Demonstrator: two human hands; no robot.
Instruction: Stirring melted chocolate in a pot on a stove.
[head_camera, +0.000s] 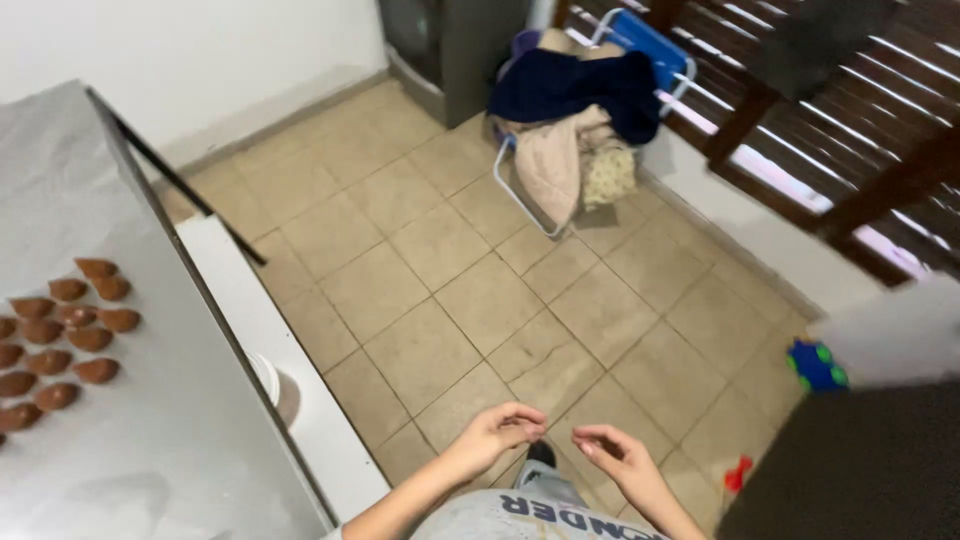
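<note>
Head view, single frame. L hand (495, 432) and R hand (622, 460) are held close together in front of the body, above the tiled floor (440, 270), tips near each other but not touching. L grip: fingertips pressed together against the thumb, nothing seen pinched; anything very small btwn the tips can't be made out. R grip: loosely curled, palm partly up, spread enough that nothing is held. Nearest things: grey printed shirt (535, 512) just below the wrists, dark shoe (541, 455) btwn the hands. Brown moulded pieces (62, 345) are laid in rows on the silver sheet of the desk (170, 430) at far left, well apart from both hands; none touched. Judged step: fingertips being worked or rubbed off away from the desk. To be done well, approx.: hands to be kept over the floor and clear of the sheet so that no crumbs drop among the rows; tips to be checked clean and dry before any piece is handled, since such pieces are judged to smear w/ warm fingers. Also noted: folding chair (520, 190) piled w/ clothes (575, 90), blue-green toy (815, 365), small red item (737, 473) on floor.
</note>
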